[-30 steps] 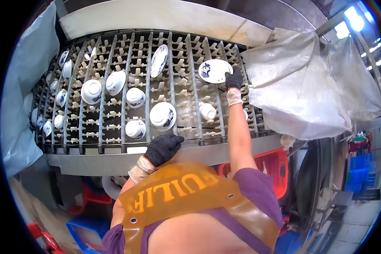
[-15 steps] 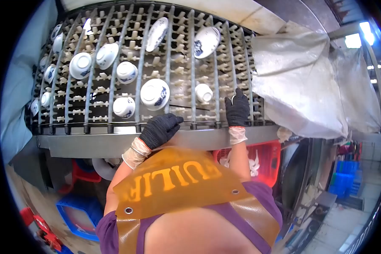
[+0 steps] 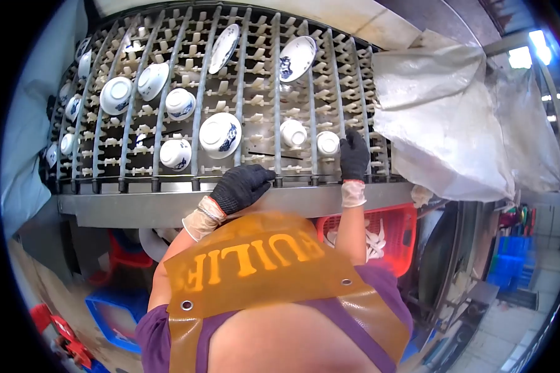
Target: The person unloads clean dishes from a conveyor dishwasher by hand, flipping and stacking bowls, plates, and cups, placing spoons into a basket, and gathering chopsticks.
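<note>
My left hand, in a black glove, rests at the front edge of the conveyor, fingers stretched to the right and holding nothing. A large blue-patterned bowl lies upside down just beyond it. My right hand, also in a black glove, reaches over the right part of the conveyor with its fingers forward. Directly left of its fingers sits a small white cup, base up; whether they still touch is unclear. Another small white cup stands upside down farther left.
Several upturned bowls, including one bowl, sit among the pegs. Two oval dishes, one patterned dish and one narrower dish, lean at the back. A plastic sheet hangs at right. A red basket stands below the front edge.
The bowls and dishes have shifted slightly left with the conveyor. The small cup, mostly hidden at my right hand before, now shows on the pegs beside it. My left hand has barely moved.
</note>
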{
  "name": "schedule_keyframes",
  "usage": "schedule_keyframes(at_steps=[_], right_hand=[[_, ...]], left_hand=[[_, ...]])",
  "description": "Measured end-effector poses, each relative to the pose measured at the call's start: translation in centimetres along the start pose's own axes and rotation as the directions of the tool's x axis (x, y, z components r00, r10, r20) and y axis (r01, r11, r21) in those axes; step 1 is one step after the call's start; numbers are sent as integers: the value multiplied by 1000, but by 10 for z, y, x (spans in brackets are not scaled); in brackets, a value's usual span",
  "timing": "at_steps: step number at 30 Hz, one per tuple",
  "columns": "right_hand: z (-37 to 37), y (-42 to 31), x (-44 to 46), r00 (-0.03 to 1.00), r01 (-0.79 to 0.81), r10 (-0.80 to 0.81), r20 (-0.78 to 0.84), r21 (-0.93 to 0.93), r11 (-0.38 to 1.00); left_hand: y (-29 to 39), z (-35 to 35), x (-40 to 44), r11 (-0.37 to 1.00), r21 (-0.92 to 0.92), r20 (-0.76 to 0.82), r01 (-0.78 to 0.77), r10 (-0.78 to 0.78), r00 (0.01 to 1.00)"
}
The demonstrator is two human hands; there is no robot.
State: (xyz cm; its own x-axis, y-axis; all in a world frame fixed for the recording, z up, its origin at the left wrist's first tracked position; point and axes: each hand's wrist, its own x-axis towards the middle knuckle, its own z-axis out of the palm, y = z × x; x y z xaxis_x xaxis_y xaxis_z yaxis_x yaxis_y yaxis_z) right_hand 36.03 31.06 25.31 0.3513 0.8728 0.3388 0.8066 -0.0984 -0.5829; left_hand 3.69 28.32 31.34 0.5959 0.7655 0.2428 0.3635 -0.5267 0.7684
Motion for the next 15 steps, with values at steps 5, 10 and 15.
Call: schedule_keyframes(at_steps=[5, 10, 15], right_hand=[[4, -29, -13, 964, 201, -173, 203, -122, 972], [69, 67, -3, 958, 282, -281, 67, -20, 959], [-5, -136, -40, 908, 363, -406, 107, 282, 888]], left_hand=[[-6, 14, 3, 991, 106, 85, -79, 70, 994], [-13, 25, -1, 999, -6, 88, -49, 49, 995], [6, 28, 2, 978, 192, 38, 78, -87, 995]])
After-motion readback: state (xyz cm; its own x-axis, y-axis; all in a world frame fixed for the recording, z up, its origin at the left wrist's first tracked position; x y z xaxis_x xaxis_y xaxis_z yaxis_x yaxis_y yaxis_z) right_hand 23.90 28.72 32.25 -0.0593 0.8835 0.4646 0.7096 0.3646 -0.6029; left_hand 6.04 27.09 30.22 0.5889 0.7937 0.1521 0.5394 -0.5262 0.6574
